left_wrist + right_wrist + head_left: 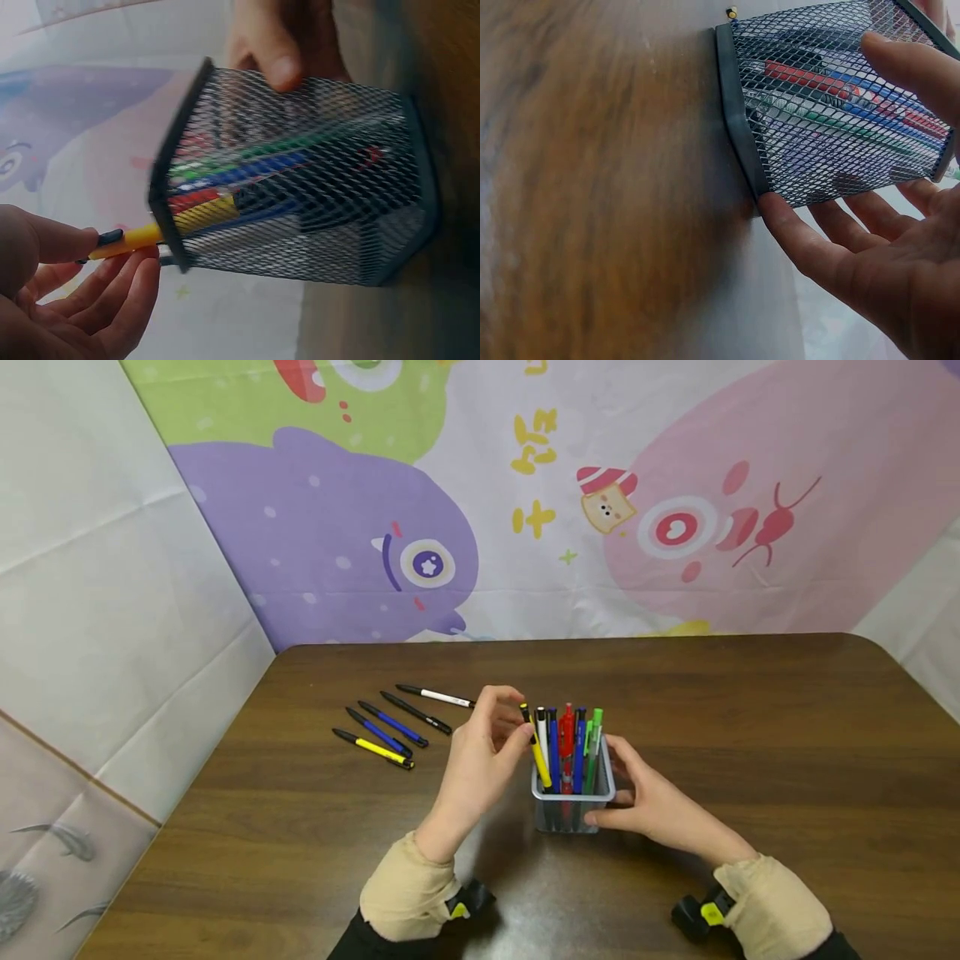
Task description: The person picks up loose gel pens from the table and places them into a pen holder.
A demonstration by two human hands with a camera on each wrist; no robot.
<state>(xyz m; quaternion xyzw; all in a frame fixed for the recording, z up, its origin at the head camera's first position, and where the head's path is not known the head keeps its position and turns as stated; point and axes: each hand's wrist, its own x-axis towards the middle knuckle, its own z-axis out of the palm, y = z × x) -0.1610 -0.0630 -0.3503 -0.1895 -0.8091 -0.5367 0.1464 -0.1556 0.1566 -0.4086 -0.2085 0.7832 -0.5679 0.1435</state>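
A mesh pen holder stands on the table, filled with several pens in blue, red, green, white and yellow. My left hand pinches the upper end of a yellow pen, whose lower part is inside the holder. In the left wrist view, thumb and fingers meet at the clip end of that yellow pen, just outside the rim. My right hand grips the holder from the right, its thumb on the near side. The right wrist view has the thumb and fingers around the mesh wall.
Left of the holder several pens lie in a slanted row: a yellow pen, blue pens, a black pen and a white pen. Behind the brown table hangs a cartoon-printed cloth.
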